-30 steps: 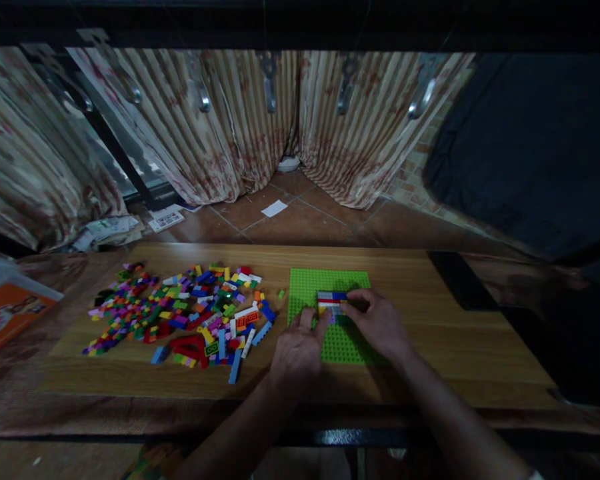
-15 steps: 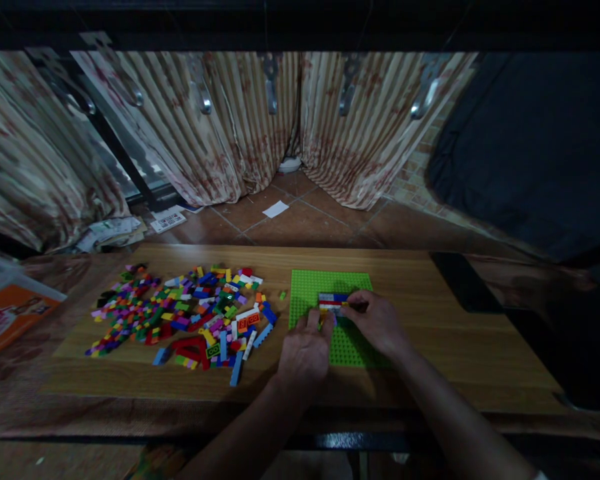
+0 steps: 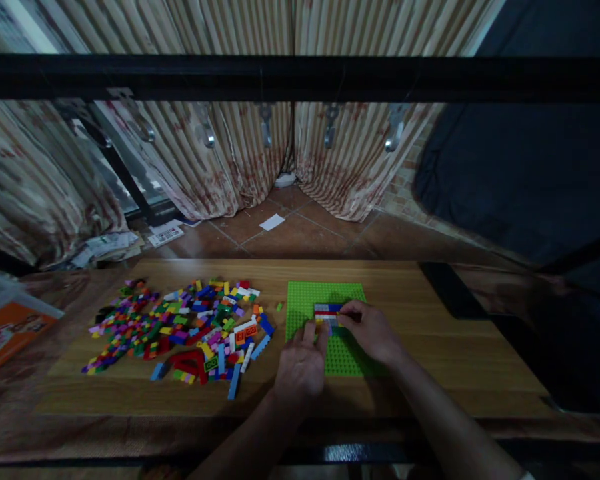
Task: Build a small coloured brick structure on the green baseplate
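A green baseplate [image 3: 312, 297] lies flat on the wooden board [image 3: 430, 347]. A small stack of bricks [image 3: 326, 311], grey, blue, red, white and yellow, stands on its middle. My left hand [image 3: 300, 367] rests on the plate's near left part, its fingers stretched up to the stack's left side. My right hand [image 3: 373, 333] lies on the plate to the right, its fingertips pinched against the stack's right end. What lies under those fingertips is hidden.
A wide scatter of several loose coloured bricks [image 3: 185, 327] covers the board's left half, and one green stud [image 3: 279, 307] lies beside the plate. An orange box [image 3: 7, 330] sits far left. A dark flat object [image 3: 447, 290] lies at the right. A black bar [image 3: 300, 77] crosses overhead.
The camera has tilted up, so board and hands sit lower in view. Both hands stay at the brick stack; the left fingers shifted slightly along its left side.
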### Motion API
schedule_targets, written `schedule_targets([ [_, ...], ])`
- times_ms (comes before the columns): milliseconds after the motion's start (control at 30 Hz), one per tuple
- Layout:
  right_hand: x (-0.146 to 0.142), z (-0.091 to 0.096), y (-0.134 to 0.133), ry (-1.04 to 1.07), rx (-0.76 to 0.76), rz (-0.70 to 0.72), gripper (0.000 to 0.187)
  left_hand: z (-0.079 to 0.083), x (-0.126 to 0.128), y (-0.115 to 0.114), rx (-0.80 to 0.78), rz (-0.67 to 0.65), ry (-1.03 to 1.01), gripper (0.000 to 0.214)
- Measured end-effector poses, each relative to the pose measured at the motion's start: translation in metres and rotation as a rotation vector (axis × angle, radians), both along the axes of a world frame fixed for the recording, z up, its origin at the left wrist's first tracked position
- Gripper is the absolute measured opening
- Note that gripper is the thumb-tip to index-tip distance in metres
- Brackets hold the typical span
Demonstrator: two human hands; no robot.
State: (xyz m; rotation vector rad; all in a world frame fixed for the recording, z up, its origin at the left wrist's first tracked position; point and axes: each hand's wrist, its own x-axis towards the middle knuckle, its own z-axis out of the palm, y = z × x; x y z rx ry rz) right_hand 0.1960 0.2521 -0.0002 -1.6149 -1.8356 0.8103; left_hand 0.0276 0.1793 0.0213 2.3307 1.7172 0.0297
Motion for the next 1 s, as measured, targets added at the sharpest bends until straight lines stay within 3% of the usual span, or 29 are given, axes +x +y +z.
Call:
schedule_targets([
  [100, 0.009, 0.005, 0.003, -0.066, 0.091, -0.067, 0.024, -0.001, -0.009, -0.003, 0.005, 0.017, -0.145, 0.064],
  [200, 0.008, 0.007, 0.003, -0.110, 0.216, -0.082, 0.030, 0.005, -0.020, -0.002, 0.038, 0.121, -0.291, 0.059],
  [400, -0.019, -0.004, -0.012, -0.190, 0.335, 0.285, 0.045, 0.017, -0.055, 0.011, 0.193, 0.333, -0.399, 0.040],
  [533, -0.024, -0.008, -0.018, -0.233, 0.337, 0.382, 0.043, 0.020, -0.086, 0.020, 0.246, 0.451, -0.349, 0.035],
  [733, -0.025, -0.011, -0.021, -0.255, 0.372, 0.442, 0.043, 0.029, -0.108, 0.017, 0.126, 0.413, -0.272, 0.032],
  [1000, -0.030, -0.014, -0.027, -0.260, 0.395, 0.434, 0.044, 0.020, -0.085, 0.007, 0.189, 0.349, -0.128, 0.042],
])
